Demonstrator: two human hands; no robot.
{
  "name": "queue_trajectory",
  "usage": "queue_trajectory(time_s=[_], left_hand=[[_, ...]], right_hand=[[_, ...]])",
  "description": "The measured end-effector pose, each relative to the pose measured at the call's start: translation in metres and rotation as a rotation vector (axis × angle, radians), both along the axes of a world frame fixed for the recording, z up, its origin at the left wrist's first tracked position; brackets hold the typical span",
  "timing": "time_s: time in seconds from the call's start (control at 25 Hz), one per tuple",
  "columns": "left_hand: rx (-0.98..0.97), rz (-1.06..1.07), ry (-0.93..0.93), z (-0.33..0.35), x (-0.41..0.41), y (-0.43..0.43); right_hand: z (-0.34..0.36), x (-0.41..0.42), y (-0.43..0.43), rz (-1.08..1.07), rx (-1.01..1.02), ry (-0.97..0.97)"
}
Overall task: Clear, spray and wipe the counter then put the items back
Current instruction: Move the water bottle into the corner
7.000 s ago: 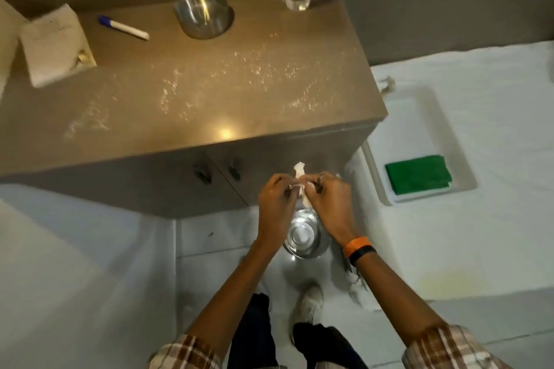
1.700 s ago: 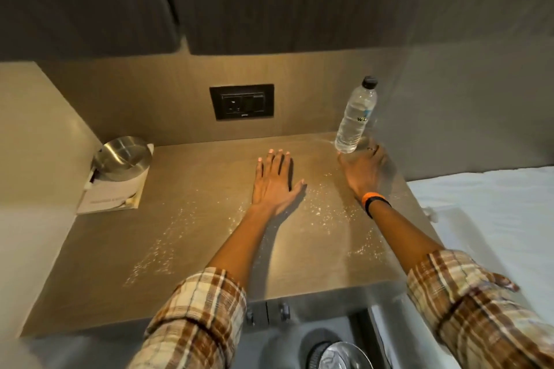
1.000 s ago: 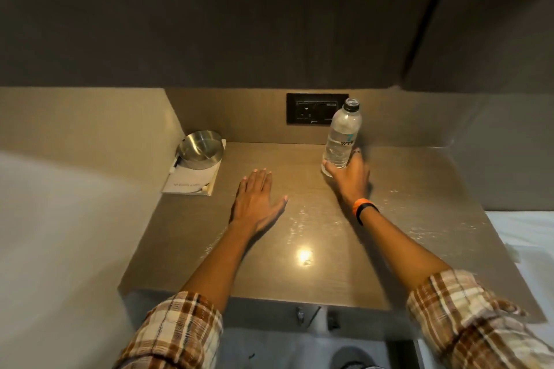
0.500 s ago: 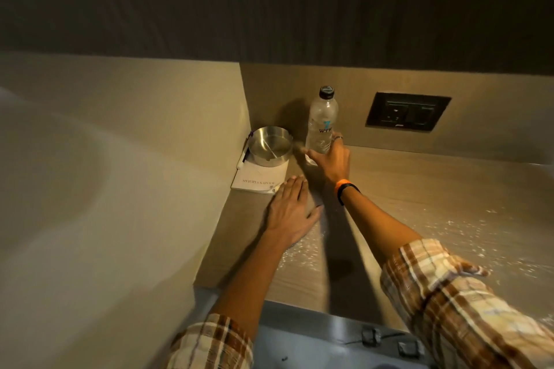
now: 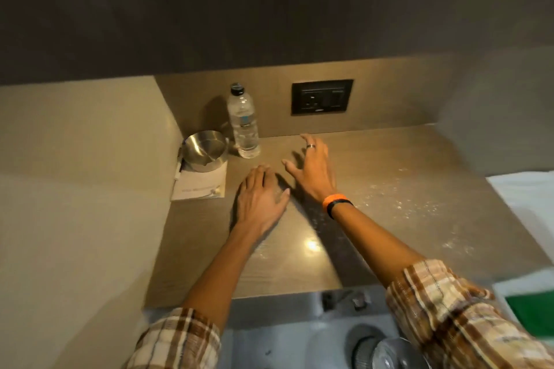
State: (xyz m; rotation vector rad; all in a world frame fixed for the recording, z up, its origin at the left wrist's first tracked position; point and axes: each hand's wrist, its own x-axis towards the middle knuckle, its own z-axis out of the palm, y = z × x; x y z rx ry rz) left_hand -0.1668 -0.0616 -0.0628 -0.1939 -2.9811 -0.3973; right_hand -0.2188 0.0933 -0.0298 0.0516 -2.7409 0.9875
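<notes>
A clear water bottle (image 5: 243, 123) with a black cap stands upright at the back left of the brown counter (image 5: 374, 219). Left of it a steel bowl (image 5: 204, 150) rests on a white notepad (image 5: 200, 186) in the corner. My right hand (image 5: 313, 168) hovers open over the counter, to the right of the bottle and apart from it. My left hand (image 5: 261, 200) lies flat, palm down, on the counter beside the notepad. White specks are scattered over the counter's right half (image 5: 398, 198).
A black wall socket (image 5: 321, 96) sits on the back panel. A green cloth (image 5: 533, 310) lies at the lower right on a white surface (image 5: 521, 189). A round metal bin lid (image 5: 386, 353) shows below the counter's front edge, near the cabinet knobs (image 5: 344, 299).
My right hand slid the bottle from the right side to the back left corner, let go of it and drew back to the right. The left hand stayed flat on the counter.
</notes>
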Motion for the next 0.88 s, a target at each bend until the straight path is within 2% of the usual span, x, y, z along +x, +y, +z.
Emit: queue_trajectory(time_s=[0.16,0.32,0.4,0.6,0.72,0.88], left_hand=[[0.028,-0.148,-0.006,0.01,0.0,0.097],[0.061,-0.36,-0.055,0.017,0.009,0.241],[0.097,-0.376,-0.095,0.014,0.013,0.303],[0.021,-0.387,-0.141,-0.001,0.005,0.43],[0.004,-0.343,-0.126,-0.009,-0.006,0.453],[-0.068,-0.285,-0.096,-0.028,-0.006,0.458]], right_hand=[[0.006,0.049,0.129,-0.135,0.351,0.01],[0.003,0.085,0.272,-0.275,0.409,-0.051],[-0.004,0.095,0.328,-0.305,0.419,-0.082],[-0.033,0.096,0.458,-0.408,0.345,-0.128],[-0.067,0.089,0.498,-0.408,0.253,-0.209],[-0.131,0.08,0.518,-0.405,0.006,-0.441]])
